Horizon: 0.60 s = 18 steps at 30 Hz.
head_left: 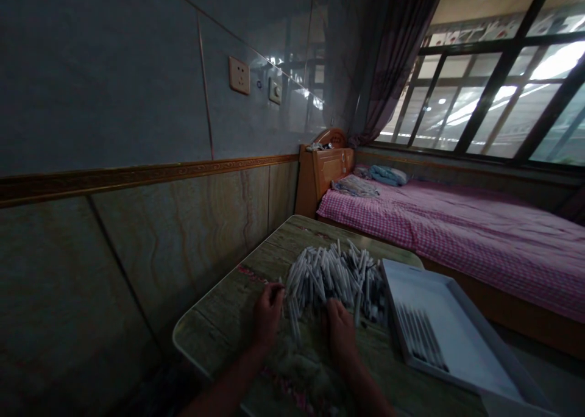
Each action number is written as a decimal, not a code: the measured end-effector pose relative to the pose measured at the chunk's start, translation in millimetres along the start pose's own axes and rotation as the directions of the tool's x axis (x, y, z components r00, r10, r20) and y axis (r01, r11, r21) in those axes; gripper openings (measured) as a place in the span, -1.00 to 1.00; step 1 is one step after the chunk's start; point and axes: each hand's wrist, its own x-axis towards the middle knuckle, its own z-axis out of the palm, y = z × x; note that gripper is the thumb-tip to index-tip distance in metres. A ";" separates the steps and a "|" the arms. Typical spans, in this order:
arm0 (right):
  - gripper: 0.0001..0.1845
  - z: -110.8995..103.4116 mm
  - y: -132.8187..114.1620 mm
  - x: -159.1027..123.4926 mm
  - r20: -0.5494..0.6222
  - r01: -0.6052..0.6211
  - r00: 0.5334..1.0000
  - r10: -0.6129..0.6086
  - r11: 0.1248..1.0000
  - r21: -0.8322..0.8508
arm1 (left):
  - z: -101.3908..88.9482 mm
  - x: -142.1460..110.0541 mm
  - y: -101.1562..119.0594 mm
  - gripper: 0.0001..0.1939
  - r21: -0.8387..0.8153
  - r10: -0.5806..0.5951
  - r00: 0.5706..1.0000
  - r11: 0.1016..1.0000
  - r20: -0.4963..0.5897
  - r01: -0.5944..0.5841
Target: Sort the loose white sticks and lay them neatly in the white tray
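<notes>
- Pen heap (333, 277): slim, whitish, some dark parts, jumbled at many angles.
- Pen row (421, 335): several pens flat, side by side, along the tray's left wall.
- Tray (475, 338): pale, shallow, right of the heap.

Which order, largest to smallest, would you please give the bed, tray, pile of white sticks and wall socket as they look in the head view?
1. Bed
2. Tray
3. Pile of white sticks
4. Wall socket
By apparent size only.
</notes>
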 end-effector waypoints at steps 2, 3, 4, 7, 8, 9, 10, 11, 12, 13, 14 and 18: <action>-0.56 -0.6 -3.6 -1.4 0.023 0.002 1.000 -0.002 1.000 0.006 | -0.5 0.9 -1.0 -0.83 0.055 0.062 0.998 0.997 -0.026 -0.061; -0.54 -2.5 -5.4 -2.6 0.040 -0.014 0.999 0.014 1.000 0.012 | -0.7 1.1 -1.7 -0.84 0.079 0.083 0.995 0.994 -0.049 -0.079; -0.52 -5.7 -6.7 -4.0 0.057 -0.040 0.998 0.039 0.999 0.020 | -1.0 1.3 -2.7 -0.84 0.096 0.094 0.993 0.992 -0.068 -0.087; -0.48 -22.0 -5.9 -9.0 0.082 -0.095 0.992 0.093 0.995 0.025 | -4.9 3.9 -6.9 -0.84 0.163 0.136 0.985 0.980 -0.104 -0.118; -0.47 -28.5 -4.1 -10.8 0.073 -0.098 0.993 0.097 0.995 0.018 | -7.2 6.0 -8.3 -0.84 0.189 0.143 0.985 0.974 -0.100 -0.122; -0.46 -34.7 -2.1 -12.7 0.061 -0.098 0.993 0.097 0.995 0.009 | -9.9 8.8 -9.6 -0.83 0.216 0.133 0.987 0.970 -0.089 -0.112; -0.46 -40.0 -0.1 -14.5 0.042 -0.095 0.995 0.095 0.995 0.003 | -12.7 12.2 -10.4 -0.82 0.243 0.112 0.991 0.966 -0.073 -0.091; -0.45 -44.3 1.6 -16.2 0.021 -0.090 0.996 0.090 0.996 0.003 | -15.6 16.0 -10.7 -0.81 0.270 0.082 0.995 0.961 -0.056 -0.064; -0.45 -47.2 2.8 -17.8 0.004 -0.088 0.996 0.088 0.996 0.010 | -18.2 19.9 -10.4 -0.81 0.298 0.051 0.998 0.954 -0.032 -0.039; -0.44 -48.8 3.5 -19.1 -0.008 -0.088 0.996 0.088 0.996 0.025 | -20.4 23.5 -9.4 -0.81 0.329 0.024 1.000 0.944 -0.003 -0.022; -0.44 -49.4 3.8 -20.0 -0.009 -0.096 0.995 0.097 0.995 0.041 | -22.1 26.5 -7.8 -0.81 0.365 0.001 0.999 0.931 0.033 -0.013; -0.42 -46.8 3.5 -19.1 0.036 -0.169 0.985 0.167 0.981 0.098 | -20.7 26.3 3.4 -0.78 0.574 0.018 0.985 0.811 0.171 -0.114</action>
